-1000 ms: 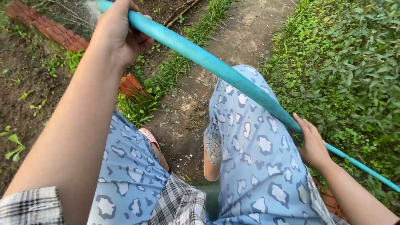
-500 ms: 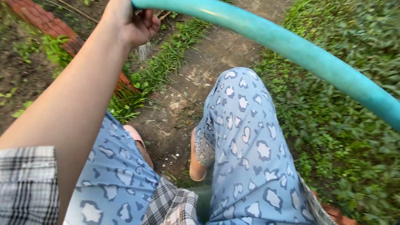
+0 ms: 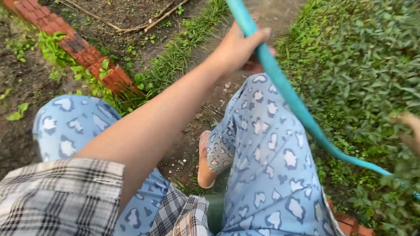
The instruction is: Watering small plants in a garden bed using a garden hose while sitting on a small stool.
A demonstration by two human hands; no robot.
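Head view cuts the turquoise garden hose (image 3: 288, 94) off at the top edge, and the right hand (image 3: 411, 131) at three o'clock is a blur, its fingers unreadable. The left hand (image 3: 240, 46) wraps its fingers round the hose near twelve o'clock. The hose, smooth and glossy, slants toward four o'clock between dirt path (image 3: 262, 17) and hedge (image 3: 363, 65).

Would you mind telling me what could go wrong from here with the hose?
The turquoise hose runs from the left hand down across the right leg, so it might snag the knee or foot. The right hand, blurred at the edge, seems off the hose, so one grip may let it swing into the plants.
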